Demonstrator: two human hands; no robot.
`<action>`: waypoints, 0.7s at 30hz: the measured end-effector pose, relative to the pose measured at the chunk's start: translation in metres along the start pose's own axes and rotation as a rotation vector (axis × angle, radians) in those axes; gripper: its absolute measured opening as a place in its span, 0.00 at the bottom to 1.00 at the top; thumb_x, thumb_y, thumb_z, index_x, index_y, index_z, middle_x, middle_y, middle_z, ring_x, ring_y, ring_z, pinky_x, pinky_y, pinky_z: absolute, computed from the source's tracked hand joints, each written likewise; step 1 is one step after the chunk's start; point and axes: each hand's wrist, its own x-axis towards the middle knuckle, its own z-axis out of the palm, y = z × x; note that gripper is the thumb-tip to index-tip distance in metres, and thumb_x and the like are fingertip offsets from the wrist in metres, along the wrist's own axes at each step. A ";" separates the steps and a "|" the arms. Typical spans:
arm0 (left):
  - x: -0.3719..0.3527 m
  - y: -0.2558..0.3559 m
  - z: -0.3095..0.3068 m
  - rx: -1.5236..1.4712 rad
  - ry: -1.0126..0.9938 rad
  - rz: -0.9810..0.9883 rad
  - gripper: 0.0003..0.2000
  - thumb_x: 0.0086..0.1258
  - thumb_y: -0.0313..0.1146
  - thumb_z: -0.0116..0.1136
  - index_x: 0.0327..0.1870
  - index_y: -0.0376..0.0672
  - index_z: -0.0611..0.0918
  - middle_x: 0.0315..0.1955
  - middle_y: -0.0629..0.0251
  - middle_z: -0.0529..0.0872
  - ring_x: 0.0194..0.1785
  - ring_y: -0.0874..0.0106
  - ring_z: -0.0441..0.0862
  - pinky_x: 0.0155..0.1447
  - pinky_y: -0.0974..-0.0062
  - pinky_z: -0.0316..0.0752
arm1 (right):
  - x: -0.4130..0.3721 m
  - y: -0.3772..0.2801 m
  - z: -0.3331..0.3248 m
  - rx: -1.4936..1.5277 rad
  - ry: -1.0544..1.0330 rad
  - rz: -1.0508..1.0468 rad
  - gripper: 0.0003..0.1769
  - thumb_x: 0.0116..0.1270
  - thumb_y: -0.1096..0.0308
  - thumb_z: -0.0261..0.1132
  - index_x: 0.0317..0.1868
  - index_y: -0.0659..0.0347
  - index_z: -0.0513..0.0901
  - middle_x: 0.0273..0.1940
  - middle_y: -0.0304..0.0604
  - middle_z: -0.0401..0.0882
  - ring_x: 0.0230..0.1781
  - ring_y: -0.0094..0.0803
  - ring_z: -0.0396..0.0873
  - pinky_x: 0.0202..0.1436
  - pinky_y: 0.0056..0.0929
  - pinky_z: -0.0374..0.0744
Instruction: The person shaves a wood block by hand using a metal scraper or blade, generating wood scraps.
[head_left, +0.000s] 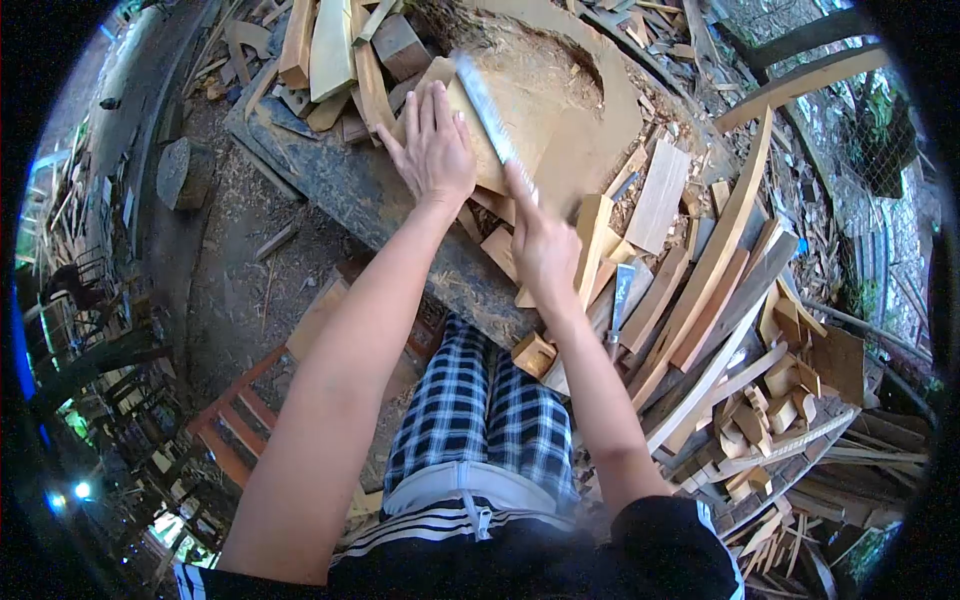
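Observation:
My left hand (435,150) lies flat with its fingers stretched over a pale piece of wood (462,100) on the workbench. A long, narrow metal blade (484,105) is in my right hand (545,245), its fingers wrapped around the near end. The blade points away from me, along the right side of that wood and close to my left fingers. It is partly blurred, so whether it is a saw, a file or a knife does not show. A broad, tan wooden surface (580,135) spreads beyond it.
Wood offcuts (335,55) crowd the bench's far left. Long curved strips (715,260) and a second bladed tool (620,300) lie at right. Small blocks (770,410) fill a pile at lower right. A log stump (185,172) and a slatted wooden seat (235,420) stand at left.

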 end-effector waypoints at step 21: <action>-0.001 0.001 0.001 -0.005 -0.008 0.011 0.25 0.80 0.43 0.38 0.76 0.49 0.63 0.73 0.67 0.67 0.80 0.63 0.54 0.77 0.35 0.36 | 0.058 0.010 0.011 0.101 0.103 0.177 0.26 0.72 0.66 0.56 0.67 0.32 0.74 0.32 0.54 0.83 0.27 0.51 0.83 0.27 0.49 0.80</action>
